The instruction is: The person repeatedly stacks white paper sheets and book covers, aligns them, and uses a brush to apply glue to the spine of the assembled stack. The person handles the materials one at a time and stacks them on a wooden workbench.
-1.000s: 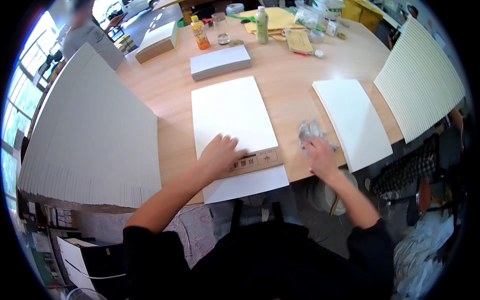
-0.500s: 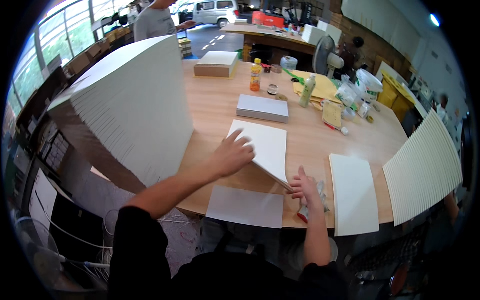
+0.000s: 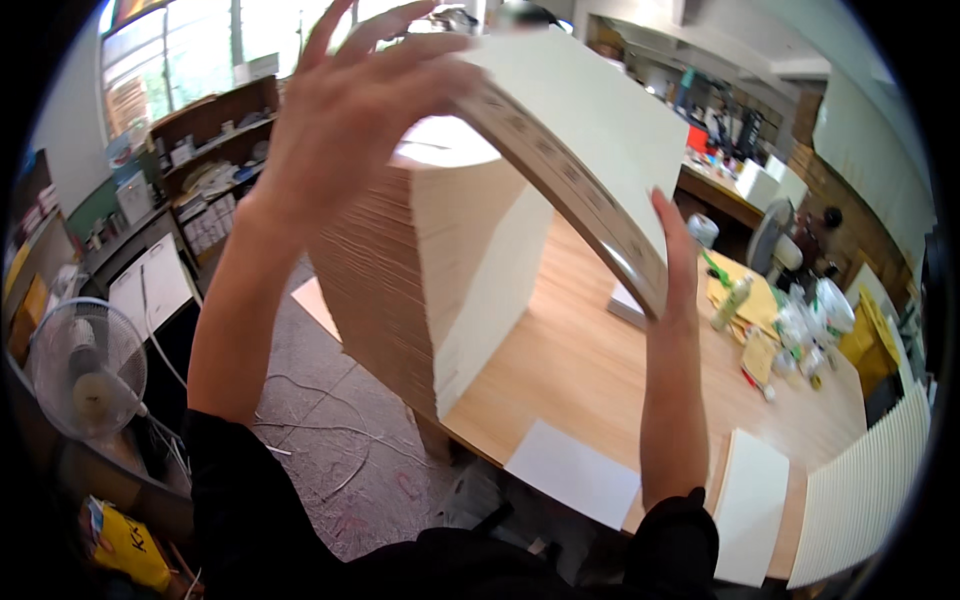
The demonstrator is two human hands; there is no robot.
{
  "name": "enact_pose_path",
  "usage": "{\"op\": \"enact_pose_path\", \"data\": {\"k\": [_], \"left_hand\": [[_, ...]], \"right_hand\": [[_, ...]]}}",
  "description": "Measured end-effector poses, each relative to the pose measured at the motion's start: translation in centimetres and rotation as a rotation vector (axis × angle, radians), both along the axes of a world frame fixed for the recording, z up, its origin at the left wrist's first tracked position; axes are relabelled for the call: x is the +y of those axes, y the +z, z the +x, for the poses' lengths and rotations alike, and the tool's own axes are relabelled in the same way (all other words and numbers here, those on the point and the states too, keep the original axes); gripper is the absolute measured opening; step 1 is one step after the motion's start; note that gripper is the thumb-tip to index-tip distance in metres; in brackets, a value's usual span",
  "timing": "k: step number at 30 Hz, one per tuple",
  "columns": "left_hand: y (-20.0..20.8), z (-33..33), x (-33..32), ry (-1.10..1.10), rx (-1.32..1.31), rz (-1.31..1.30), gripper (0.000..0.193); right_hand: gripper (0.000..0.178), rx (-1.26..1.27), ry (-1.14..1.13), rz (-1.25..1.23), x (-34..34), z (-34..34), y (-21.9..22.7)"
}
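Observation:
A thick white paper block (image 3: 590,120), its long brownish edge printed with dark marks, is raised off the table and slopes down to the right. My left hand (image 3: 345,110), somewhat blurred, grips its upper left end with the fingers spread over it. At the lower right end my right hand (image 3: 677,255) holds the edge, thumb up along the side; its other fingers are mostly hidden. Behind and below my left hand stands a tall stack of white sheets (image 3: 490,290) with a rough brown side. A single white sheet (image 3: 575,475) lies at the table's front edge.
On the table's right are a white stack (image 3: 752,505), a fanned row of white booklets (image 3: 865,500), a green bottle (image 3: 733,303) and yellow papers (image 3: 757,357). At the left stands a floor fan (image 3: 88,365). Cables (image 3: 350,430) trail over the floor.
Both hands have lifted the paper block from the table up and to the left, near the top of the tall stack. My view has turned left.

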State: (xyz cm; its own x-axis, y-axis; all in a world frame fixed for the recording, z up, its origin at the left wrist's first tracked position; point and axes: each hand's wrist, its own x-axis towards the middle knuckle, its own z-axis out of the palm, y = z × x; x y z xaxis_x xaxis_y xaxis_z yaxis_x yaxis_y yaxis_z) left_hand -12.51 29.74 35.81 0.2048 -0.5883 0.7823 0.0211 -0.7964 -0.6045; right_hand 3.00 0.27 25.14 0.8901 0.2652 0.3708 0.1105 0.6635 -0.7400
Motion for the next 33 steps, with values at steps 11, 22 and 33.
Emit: {"op": "enact_pose_path", "data": {"k": [11,22,33], "left_hand": [[-6.7,-0.4,21.7,-0.443,0.82,-1.203,0.063],[-8.2,1.4,22.5,-0.673,0.836,-1.414,0.053],[-12.3,-2.3,12.3,-0.903,-0.315,-0.747,0.029]], "right_hand": [[0.045,-0.264,0.002,-0.524,14.1,1.1,4.3],[0.044,-0.162,0.027,-0.412,11.2,-0.3,4.5],[0.014,0.035,-0.783,-0.688,-13.5,-12.8,-22.1]]}}
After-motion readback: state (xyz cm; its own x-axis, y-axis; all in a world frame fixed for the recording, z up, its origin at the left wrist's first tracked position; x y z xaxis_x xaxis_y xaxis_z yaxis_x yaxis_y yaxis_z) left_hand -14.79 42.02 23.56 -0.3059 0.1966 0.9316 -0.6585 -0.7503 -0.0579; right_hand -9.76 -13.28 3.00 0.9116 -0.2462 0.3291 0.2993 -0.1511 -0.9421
